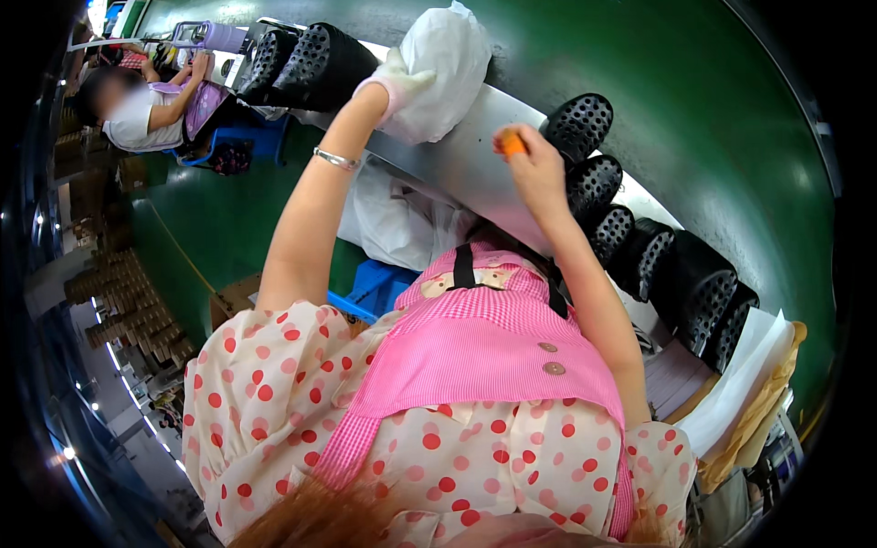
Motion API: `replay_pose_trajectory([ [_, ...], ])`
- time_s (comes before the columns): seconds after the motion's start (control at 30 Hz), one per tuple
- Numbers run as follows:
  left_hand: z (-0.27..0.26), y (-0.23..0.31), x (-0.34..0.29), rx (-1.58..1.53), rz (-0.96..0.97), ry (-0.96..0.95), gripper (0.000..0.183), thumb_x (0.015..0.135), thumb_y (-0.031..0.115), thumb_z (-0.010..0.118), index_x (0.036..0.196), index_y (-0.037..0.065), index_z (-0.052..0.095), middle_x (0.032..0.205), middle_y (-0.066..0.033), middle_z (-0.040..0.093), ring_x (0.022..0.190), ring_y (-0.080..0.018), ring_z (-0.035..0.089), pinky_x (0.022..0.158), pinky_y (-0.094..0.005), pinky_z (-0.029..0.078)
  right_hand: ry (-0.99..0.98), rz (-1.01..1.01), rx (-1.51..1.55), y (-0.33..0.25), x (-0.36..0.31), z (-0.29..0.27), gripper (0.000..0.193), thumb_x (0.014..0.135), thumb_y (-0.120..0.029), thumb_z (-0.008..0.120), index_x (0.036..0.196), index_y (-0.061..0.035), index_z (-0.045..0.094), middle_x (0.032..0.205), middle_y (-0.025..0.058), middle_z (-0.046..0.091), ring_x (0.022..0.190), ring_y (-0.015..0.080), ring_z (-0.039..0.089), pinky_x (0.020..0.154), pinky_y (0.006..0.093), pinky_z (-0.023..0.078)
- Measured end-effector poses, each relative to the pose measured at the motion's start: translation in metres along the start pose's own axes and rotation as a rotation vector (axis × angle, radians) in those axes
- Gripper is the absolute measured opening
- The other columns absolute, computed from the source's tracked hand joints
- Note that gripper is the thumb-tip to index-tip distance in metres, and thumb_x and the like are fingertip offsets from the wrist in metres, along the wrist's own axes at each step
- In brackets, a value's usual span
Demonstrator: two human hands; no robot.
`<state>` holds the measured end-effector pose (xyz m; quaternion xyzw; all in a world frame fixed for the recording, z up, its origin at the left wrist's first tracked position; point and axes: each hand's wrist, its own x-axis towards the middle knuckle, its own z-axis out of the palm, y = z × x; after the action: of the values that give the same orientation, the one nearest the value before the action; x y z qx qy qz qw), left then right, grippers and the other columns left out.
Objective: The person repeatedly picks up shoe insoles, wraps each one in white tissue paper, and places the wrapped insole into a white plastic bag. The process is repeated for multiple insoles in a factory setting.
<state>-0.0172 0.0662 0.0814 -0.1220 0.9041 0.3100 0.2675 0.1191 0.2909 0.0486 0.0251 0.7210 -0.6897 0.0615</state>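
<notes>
My left hand (402, 84), in a pale glove, grips a bulging white plastic bag (448, 68) over the metal worktable (454, 169). The bag's contents are hidden. My right hand (533, 169) is raised over the table, its fingers curled. An orange piece (512, 142) shows at these fingers, a finger cover or something held; I cannot tell which. Close to the right hand lies a black clog (580, 126) with round holes, the first of several in a row toward the right. Beyond my left hand stand two more black clogs (315, 66).
White plastic bags (393, 215) hang at the table's near edge above a blue crate (370, 290). Paper sheets (744, 384) lie at the right. A co-worker (151, 114) sits at the far left, near a purple cup (222, 36). Green surface (676, 91) lies beyond the table.
</notes>
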Motion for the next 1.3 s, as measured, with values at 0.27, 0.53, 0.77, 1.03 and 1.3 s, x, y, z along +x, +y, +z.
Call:
replay_pose_trajectory([
  [0.27,-0.027,-0.019,-0.002,-0.463,-0.008,-0.275,0.069,0.089,0.041,0.057,0.141,0.004,0.032,0.131,-0.0232,0.049,0.115,-0.0324,0.054,0.095,-0.0405,0.045,-0.058,-0.086,-0.329,-0.021,0.073,0.081,0.078,0.085,-0.043,0.061,0.142,0.0018,0.031,0.144,0.0285,0.030,0.133,0.0415,0.032,0.109,0.0418,0.030],
  [0.53,0.041,-0.103,0.137,-0.856,-0.088,-0.256,0.060,0.098,0.048,0.038,0.137,0.003,0.042,0.131,-0.0158,0.053,0.120,-0.0276,0.052,0.101,-0.0369,0.041,-0.092,0.258,-0.513,-0.049,0.060,0.081,0.107,0.069,-0.040,0.075,0.149,-0.0060,0.012,0.153,0.0248,0.012,0.137,0.0432,0.027,0.109,0.0445,0.032],
  [0.77,0.071,-0.099,0.148,-1.038,-0.222,-0.663,0.066,0.096,0.055,0.035,0.139,0.005,0.042,0.135,-0.0130,0.051,0.120,-0.0302,0.051,0.103,-0.0402,0.040,0.012,0.129,-0.243,-0.016,0.040,0.056,0.098,0.070,-0.030,0.074,0.143,0.0061,0.020,0.142,0.0300,0.032,0.135,0.0395,0.031,0.112,0.0387,0.026],
  [1.03,0.065,-0.010,0.097,-1.204,-0.177,-0.610,0.070,0.094,0.059,0.039,0.141,0.008,0.041,0.140,-0.0127,0.047,0.123,-0.0314,0.048,0.104,-0.0421,0.039,-0.017,0.098,0.102,-0.010,0.005,0.018,0.108,0.069,-0.019,0.071,0.147,0.0047,0.000,0.149,0.0288,0.018,0.140,0.0349,0.023,0.113,0.0341,0.023],
  [1.3,0.043,0.066,-0.017,-0.847,0.195,-0.061,0.057,0.097,0.039,0.047,0.134,-0.003,0.046,0.134,-0.0134,0.051,0.117,-0.0238,0.052,0.101,-0.0350,0.041,0.211,-0.094,0.258,-0.038,-0.052,0.014,0.113,0.076,-0.030,0.074,0.148,0.0002,-0.008,0.150,0.0272,0.016,0.140,0.0336,0.022,0.113,0.0359,0.021],
])
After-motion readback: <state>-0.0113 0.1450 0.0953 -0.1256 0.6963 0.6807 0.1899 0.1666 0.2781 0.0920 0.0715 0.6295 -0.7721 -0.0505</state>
